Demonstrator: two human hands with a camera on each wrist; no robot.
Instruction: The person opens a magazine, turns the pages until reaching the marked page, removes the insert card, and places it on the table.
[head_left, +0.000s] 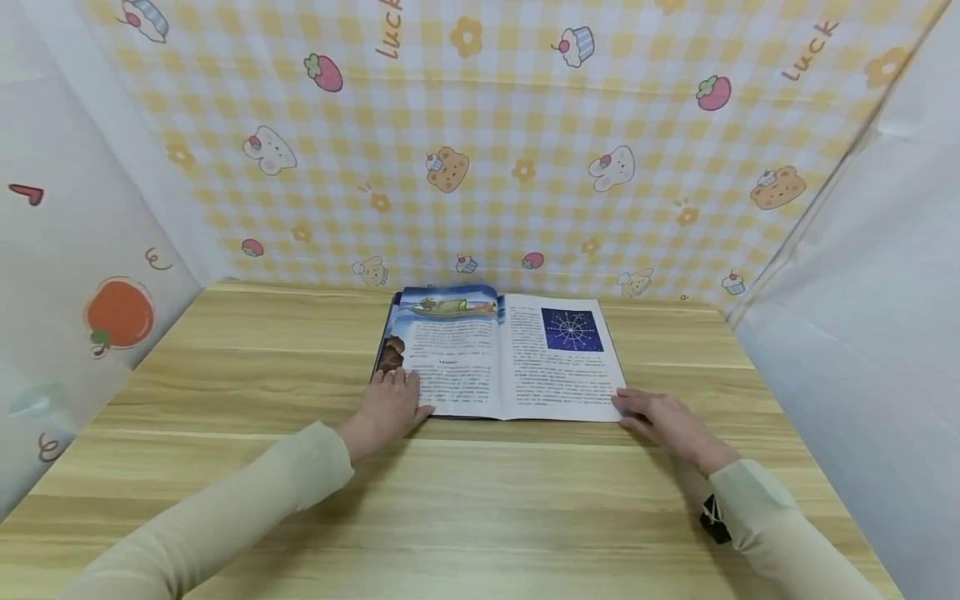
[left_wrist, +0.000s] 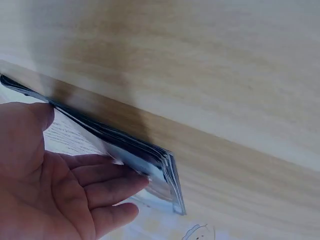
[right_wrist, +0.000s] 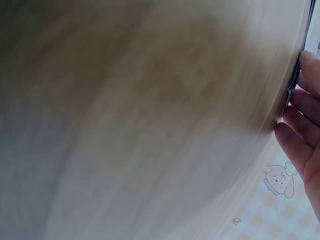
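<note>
An open book point(head_left: 457, 375) lies on the table, with printed text on both pages. A boat picture spans the top of its left page, and a dark blue diagram point(head_left: 572, 330) is on the right page. My left hand point(head_left: 389, 406) rests on the lower left corner. In the left wrist view, its fingers point(left_wrist: 112, 190) extend over the page while the thumb touches the book's lower edge. My right hand point(head_left: 667, 423) is at the lower right corner, fingertips touching the page edge. The right wrist view shows those fingers point(right_wrist: 295, 145) along the book's side, partly cut off.
The wood-grain table point(head_left: 465, 508) runs back to a yellow checked cloth wall point(head_left: 495, 125) with cartoon prints. White sheets stand on the left point(head_left: 75, 208) and right point(head_left: 862, 333). A small black object point(head_left: 714, 521) hangs by my right sleeve.
</note>
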